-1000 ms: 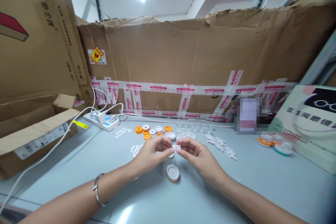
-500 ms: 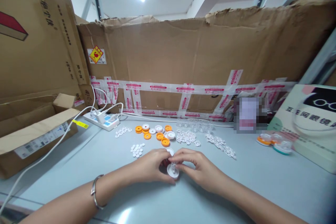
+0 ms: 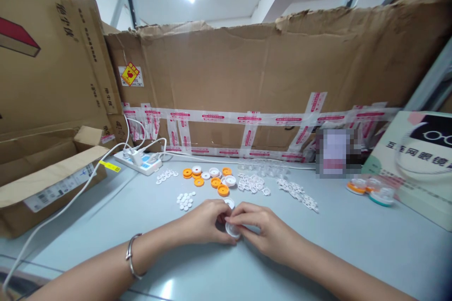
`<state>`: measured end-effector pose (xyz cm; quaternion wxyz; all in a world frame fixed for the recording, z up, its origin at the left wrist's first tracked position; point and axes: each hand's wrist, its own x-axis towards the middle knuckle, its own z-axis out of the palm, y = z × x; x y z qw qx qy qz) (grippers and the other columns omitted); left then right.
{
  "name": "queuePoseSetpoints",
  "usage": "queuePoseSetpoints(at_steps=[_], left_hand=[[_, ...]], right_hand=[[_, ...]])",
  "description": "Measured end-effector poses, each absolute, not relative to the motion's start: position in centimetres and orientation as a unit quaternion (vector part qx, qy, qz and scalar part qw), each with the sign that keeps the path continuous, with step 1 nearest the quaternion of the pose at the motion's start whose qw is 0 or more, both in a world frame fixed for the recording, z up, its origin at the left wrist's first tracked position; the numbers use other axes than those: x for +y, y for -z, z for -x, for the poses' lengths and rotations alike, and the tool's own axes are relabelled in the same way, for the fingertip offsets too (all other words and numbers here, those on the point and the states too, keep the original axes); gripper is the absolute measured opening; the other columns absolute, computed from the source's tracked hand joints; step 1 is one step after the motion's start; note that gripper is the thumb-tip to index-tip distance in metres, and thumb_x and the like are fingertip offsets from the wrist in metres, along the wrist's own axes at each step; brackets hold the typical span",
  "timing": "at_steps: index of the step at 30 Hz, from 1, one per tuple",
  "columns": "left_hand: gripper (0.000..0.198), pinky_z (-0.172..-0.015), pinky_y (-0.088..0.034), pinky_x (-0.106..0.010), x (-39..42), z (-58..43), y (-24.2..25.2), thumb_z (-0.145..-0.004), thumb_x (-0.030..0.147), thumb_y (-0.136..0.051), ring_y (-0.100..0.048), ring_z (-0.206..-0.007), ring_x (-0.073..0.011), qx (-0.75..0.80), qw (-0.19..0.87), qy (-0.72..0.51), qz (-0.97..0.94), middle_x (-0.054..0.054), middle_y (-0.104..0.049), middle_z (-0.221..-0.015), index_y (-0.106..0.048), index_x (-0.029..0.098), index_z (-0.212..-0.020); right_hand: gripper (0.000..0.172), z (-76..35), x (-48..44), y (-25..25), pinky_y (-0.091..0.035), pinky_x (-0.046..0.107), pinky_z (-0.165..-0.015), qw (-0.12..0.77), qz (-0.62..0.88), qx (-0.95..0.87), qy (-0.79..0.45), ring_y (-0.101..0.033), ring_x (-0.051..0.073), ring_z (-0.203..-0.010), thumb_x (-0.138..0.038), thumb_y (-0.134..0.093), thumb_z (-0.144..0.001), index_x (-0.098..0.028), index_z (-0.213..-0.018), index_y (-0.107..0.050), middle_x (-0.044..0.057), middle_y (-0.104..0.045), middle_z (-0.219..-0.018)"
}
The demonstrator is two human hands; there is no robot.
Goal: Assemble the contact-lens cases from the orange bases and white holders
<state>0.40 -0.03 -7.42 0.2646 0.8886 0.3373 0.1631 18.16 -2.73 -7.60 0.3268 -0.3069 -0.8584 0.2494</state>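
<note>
A white round plastic cap (image 3: 232, 231) is held low over the table between my two hands. My left hand (image 3: 206, 223) curls around its left side, the thumb along the near rim. From the right, my right hand (image 3: 263, 228) has its fingertips pinched together over the cap's open top; whatever they pinch is hidden. Just behind the fingers lies another white round piece (image 3: 229, 203). Farther back are orange round caps (image 3: 223, 190) and white round caps (image 3: 230, 180), with small white discs (image 3: 185, 201) to their left.
White perforated pieces (image 3: 251, 183) and flat white strips (image 3: 298, 194) lie behind my right hand. Clear plastic cups (image 3: 263, 168) line the back. A power strip (image 3: 143, 163) and open carton (image 3: 52, 183) stand left; assembled round items (image 3: 382, 196) and a printed box (image 3: 416, 169) right.
My right fingertips have moved slightly left and down onto the cap. The small white piece seen under them before is now hidden. My left hand stays around the cap.
</note>
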Motion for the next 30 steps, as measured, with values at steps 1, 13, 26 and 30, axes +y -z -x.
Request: queuePoseSetpoints(at_steps=[1, 13, 26, 30], left_hand=[[0.021, -0.063, -0.037, -0.021, -0.1, -0.4, 7.4, -0.064, 0.03, -0.069, -0.052, -0.069, -0.014, 0.338, 0.266, -0.163, -0.888, 0.0, -0.058, -0.073, -0.057, 0.015, -0.072], [0.03, -0.062, -0.035, -0.021, -0.1, -0.7, 7.9, -0.058, 0.036, -0.074, -0.05, -0.07, -0.0144, 0.358, 0.27, -0.168, -0.878, 0.0, -0.058, -0.073, -0.058, 0.014, -0.072], [0.031, -0.062, -0.038, -0.022, 0.2, -1.0, 8.9, -0.058, 0.027, -0.072, -0.052, -0.068, -0.0134, 0.365, 0.473, -0.255, -0.76, 0.0, -0.056, -0.073, -0.058, 0.012, -0.082], [0.04, -0.067, -0.041, -0.026, 0.6, -1.4, 9.3, -0.056, 0.028, -0.075, -0.055, -0.067, -0.0137, 0.351, 0.598, -0.292, -0.659, -0.002, -0.06, -0.075, -0.059, 0.012, -0.088]], right_hand=[[0.026, -18.2, -2.7, 7.6, -0.049, 0.027, -0.069, 0.325, 0.31, -0.858, -0.25, -0.061, 0.016, -0.078, -0.012, -0.05, -0.08, -0.026, -0.089, -0.07, 0.005, -0.065, -0.086], [0.02, -18.4, -2.7, 7.8, -0.049, 0.027, -0.07, 0.327, 0.325, -0.85, -0.255, -0.061, 0.016, -0.076, -0.016, -0.052, -0.08, -0.023, -0.085, -0.07, 0.005, -0.065, -0.084], [0.022, -18.7, -2.5, 8.2, -0.049, 0.031, -0.076, 0.379, 0.351, -0.801, -0.301, -0.062, 0.017, -0.082, -0.019, -0.054, -0.08, -0.024, -0.096, -0.067, 0.006, -0.066, -0.088], [0.032, -19.1, -1.7, 7.6, -0.05, 0.033, -0.077, 0.411, 0.388, -0.761, -0.319, -0.062, 0.017, -0.08, -0.026, -0.061, -0.074, -0.025, -0.105, -0.063, 0.003, -0.067, -0.089]])
